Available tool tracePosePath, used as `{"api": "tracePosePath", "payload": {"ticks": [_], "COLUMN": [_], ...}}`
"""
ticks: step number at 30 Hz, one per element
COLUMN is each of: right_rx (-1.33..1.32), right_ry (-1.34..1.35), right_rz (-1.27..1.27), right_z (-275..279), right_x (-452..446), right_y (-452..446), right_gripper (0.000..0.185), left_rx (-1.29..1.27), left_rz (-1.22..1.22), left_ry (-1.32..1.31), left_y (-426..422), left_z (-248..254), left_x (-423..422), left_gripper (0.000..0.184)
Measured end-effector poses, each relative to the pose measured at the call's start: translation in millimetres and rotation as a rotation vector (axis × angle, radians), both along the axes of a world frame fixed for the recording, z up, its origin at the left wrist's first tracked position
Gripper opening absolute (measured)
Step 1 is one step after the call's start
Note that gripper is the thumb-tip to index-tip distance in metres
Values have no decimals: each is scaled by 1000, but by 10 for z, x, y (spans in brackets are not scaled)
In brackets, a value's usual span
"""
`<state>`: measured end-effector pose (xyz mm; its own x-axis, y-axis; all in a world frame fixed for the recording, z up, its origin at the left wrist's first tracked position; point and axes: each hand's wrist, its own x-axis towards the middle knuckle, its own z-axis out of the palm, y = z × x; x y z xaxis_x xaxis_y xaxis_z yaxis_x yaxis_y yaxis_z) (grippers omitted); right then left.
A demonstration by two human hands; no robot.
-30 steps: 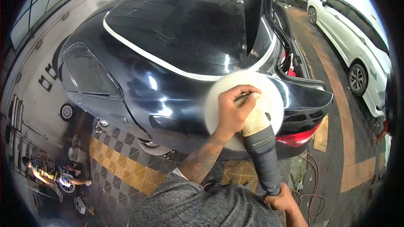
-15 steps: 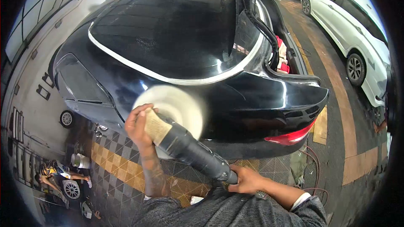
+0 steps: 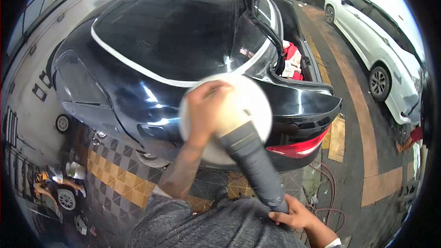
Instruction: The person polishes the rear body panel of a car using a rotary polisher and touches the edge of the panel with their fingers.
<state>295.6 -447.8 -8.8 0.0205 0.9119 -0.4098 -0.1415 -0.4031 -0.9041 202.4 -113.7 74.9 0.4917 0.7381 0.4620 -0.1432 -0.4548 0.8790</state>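
Observation:
My left hand [image 3: 204, 112], slightly blurred, is closed over the pale front housing of a car polisher [image 3: 257, 167]. Its dark, tape-wrapped body slants down toward me, and my right hand [image 3: 296, 213] grips the rear end. The round whitish pad [image 3: 255, 94] lies over the rear side of a black car [image 3: 124, 85], hiding part of the panel; whether it presses on the paint I cannot tell. White tape [image 3: 131, 64] follows the window edge just above. To the right of the pad shows the red tail light [image 3: 303, 149].
The open trunk holds red and white cloth [image 3: 291, 59]. Red hoses [image 3: 331, 186] lie on the floor by the rear corner. A white car [image 3: 363, 32] stands at right. A person [image 3: 50, 174] sits near a loose wheel [image 3: 66, 200] at lower left; another person's leg [image 3: 406, 142] shows far right.
The polisher and both my hands have shifted right, toward the tail light. Its body now points more steeply down toward me. My view of the car has moved slightly.

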Motion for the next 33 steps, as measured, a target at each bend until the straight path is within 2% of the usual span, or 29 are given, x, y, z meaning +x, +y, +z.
{"api": "tracePosePath", "payload": {"ticks": [1,3,5,7,9,11,12,13,14,15,16,17,18,19,22,27,29,31,32,33], "right_rx": [3,-52,-74,-2,-15,-39,102,104,144,180,189,178,175,171,139,131,165,253,14,11], "right_ry": [-4,96,110,127,114,-103,-205,-202,-208,-213,-242,-238,-263,-290,-362,-281,-264,-268,-250,-254], "right_rz": [19,-222,-202,-277,-238,-44,-31,-31,43,110,207,179,242,310,396,266,199,16,20,28], "right_z": [55,135,104,55,58,8,-194,-210,-165,-136,-179,-208,-227,-244,-300,-137,-100,-75,94,89], "right_x": [0,1,36,15,13,18,2,-18,-53,-74,-63,-89,-138,-171,-227,-67,-26,-19,29,53], "right_y": [-91,-236,-295,-327,-262,-144,-103,8,163,303,434,567,697,791,899,515,261,-34,-161,-296], "right_gripper": [53,50,47,36,34,50,56,56,58,60,63,63,63,62,60,57,56,55,49,49], "left_rx": [41,37,-45,-94,-146,-42,-13,10,61,3,80,-17,21,-166,-188,-197,-59,161,241,336], "left_rz": [-26,-128,-204,-198,-197,-113,-27,16,98,125,243,267,288,315,276,215,131,82,45,15], "left_ry": [4,-30,-90,-109,-124,-107,-64,-37,-33,-22,43,17,-23,-169,-310,-243,5,22,-4,29], "left_y": [-40,-60,-87,-115,-128,-71,-36,18,113,151,161,226,295,287,357,114,-13,-90,-140,-212], "left_z": [25,16,-74,-88,-94,-60,-51,-44,-109,-93,-75,-119,-184,-206,-397,-287,-123,-81,-103,-132], "left_x": [177,481,712,660,531,201,44,-141,-304,-524,-703,-892,-1057,-1159,-1394,-925,-582,-152,86,308], "left_gripper": [24,21,20,20,19,20,21,21,21,21,22,24,27,22,23,23,21,19,19,17]}}
